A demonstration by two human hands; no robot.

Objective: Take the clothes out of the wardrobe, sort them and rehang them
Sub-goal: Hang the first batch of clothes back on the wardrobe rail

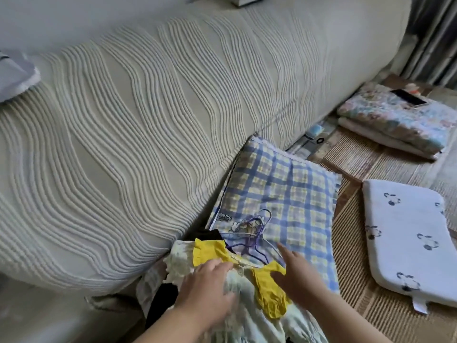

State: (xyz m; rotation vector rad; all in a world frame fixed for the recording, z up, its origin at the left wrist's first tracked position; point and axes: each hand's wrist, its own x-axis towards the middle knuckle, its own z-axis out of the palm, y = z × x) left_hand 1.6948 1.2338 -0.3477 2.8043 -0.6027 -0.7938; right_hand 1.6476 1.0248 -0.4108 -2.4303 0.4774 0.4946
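A pale green dress with yellow ruffled sleeves (269, 295) lies on top of a pile of clothes at the bottom centre. Dark garments (162, 302) show under its left side. Several thin wire hangers (252, 237), purple and white, stick out from the pile onto a blue and yellow checked pillow (291, 191). My left hand (207, 290) rests flat on the dress near its collar, fingers straight. My right hand (296, 271) hovers over the right yellow sleeve with fingers spread and holds nothing.
A cream bedcover with wavy ribbing (148, 125) fills the left and centre. On the woven mat (366, 313) at the right lie a white pad with small animal prints (405, 233) and a folded floral blanket (395, 120) with a phone (408, 97) on it.
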